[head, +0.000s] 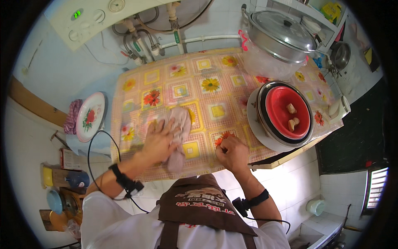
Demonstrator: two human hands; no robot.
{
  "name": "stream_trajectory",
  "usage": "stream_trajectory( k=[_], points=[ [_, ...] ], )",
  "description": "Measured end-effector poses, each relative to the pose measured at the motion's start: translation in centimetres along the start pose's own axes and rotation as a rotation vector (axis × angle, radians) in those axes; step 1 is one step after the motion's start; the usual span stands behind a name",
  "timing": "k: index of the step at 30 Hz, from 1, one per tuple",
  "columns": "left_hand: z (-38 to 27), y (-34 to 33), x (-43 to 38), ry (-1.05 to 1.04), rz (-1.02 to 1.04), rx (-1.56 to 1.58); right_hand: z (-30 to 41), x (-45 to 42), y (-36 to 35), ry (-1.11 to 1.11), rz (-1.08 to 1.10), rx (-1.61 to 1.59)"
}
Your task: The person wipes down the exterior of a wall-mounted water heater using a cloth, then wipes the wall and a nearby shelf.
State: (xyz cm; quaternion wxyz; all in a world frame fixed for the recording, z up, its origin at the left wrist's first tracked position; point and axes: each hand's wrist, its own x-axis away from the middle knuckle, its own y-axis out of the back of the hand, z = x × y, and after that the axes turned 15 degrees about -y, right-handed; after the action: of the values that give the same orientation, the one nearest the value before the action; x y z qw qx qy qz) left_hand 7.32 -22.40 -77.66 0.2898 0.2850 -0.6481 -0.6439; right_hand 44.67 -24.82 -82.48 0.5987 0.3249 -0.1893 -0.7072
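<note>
My left hand (160,141) lies with spread fingers on a pale pink cloth (180,124), pressing it against a table covered with a flowered plastic tablecloth (217,110). The hand is slightly blurred. Part of the cloth sticks out beyond the fingers, and a folded end trails toward the table's front edge. Curled into a fist, my right hand (233,152) rests on the tablecloth near that edge, over an orange printed flower. Nothing shows inside the fist. To its right is a red oval bowl (273,115) holding a few pale pieces of food (291,108).
Beneath the red bowl are a dark-rimmed vessel (262,102) and a white plate (253,130). A lidded metal steamer pot (276,40) stands at the back right, a white cup (339,107) at the right edge. Left of the table is a flowered enamel plate (96,109). Pipes (177,37) run along the wall.
</note>
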Motion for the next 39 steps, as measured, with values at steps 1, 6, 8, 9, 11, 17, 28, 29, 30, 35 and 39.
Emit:
stream_trajectory(
  k=[1,6,8,9,11,17,28,29,30,35,39],
  points=[
    [2.3,-0.9,-1.9,0.027,-0.014,-0.025,0.2,-0.2,-0.1,0.000,0.005,0.013],
    [15.7,-4.0,-14.3,0.178,-0.072,-0.097,2.1,-1.0,0.3,-0.032,0.042,0.068],
    [20.6,-4.3,-19.5,0.282,-0.094,-0.081,2.7,-1.1,0.5,-0.043,0.069,0.066],
    [22.7,-4.7,-21.2,0.311,-0.109,-0.065,3.0,-1.2,0.5,-0.044,0.079,0.066],
    [26.4,-4.9,-23.7,0.395,-0.141,-0.027,2.7,-1.3,0.0,-0.020,0.084,0.030],
    [23.7,-5.8,-19.7,0.391,-0.172,0.026,2.5,-0.4,-0.1,-0.029,0.079,0.098],
    [-2.8,0.7,7.0,0.140,0.023,0.128,1.3,0.2,0.5,0.021,-0.004,-0.002],
    [-2.3,1.1,6.6,0.122,0.047,0.110,1.2,0.3,0.4,0.020,-0.010,0.006],
    [-1.2,1.2,6.0,0.122,0.053,0.104,1.2,0.3,0.2,0.006,0.006,0.035],
    [10.2,-2.5,-2.2,0.157,-0.052,-0.028,2.3,-0.2,-0.6,-0.046,0.026,0.116],
    [21.4,-4.9,-14.0,0.244,-0.149,-0.030,2.5,-0.9,-0.8,-0.054,-0.011,0.124]
  ],
)
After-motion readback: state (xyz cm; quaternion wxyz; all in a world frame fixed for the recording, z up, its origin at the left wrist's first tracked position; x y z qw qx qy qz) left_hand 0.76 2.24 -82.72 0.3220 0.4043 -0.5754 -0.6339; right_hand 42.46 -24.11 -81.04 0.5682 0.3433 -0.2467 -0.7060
